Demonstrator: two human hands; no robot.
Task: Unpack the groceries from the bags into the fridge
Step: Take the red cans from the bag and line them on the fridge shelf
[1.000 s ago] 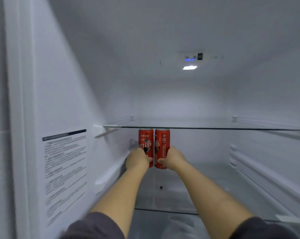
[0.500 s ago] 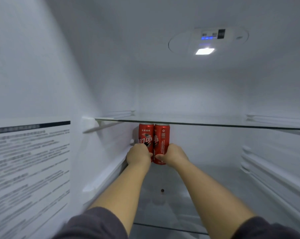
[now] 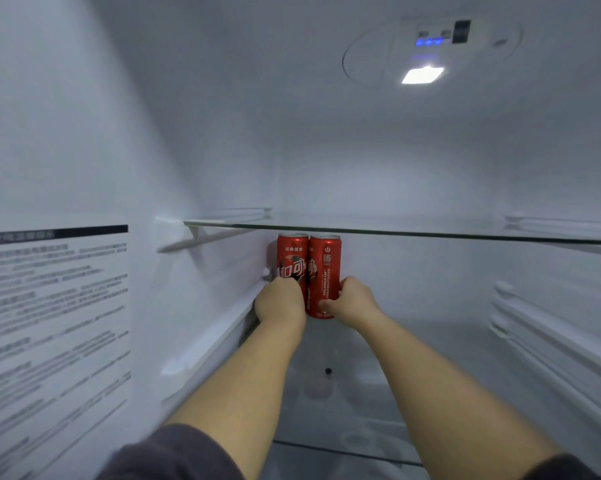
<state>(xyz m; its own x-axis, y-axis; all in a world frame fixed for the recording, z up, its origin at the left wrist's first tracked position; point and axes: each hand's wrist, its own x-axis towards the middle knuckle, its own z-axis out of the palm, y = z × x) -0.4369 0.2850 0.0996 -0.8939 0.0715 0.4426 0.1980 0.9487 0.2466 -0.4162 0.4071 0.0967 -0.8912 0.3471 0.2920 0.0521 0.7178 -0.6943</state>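
Two tall red soda cans stand upright side by side deep inside the white fridge, at the back left under a glass shelf. My left hand grips the left can low down. My right hand grips the right can near its base. The cans touch each other. Their bases sit on or just above the lower glass shelf; my hands hide the contact.
The fridge's left wall carries a printed label close to my left arm. Shelf rails run along the right wall. A lit lamp and control panel sit in the ceiling. The lower shelf stretches bare to the right of the cans.
My head has moved further into the fridge, so everything looms larger. Both hands have carried the cans a little deeper toward the back left corner.
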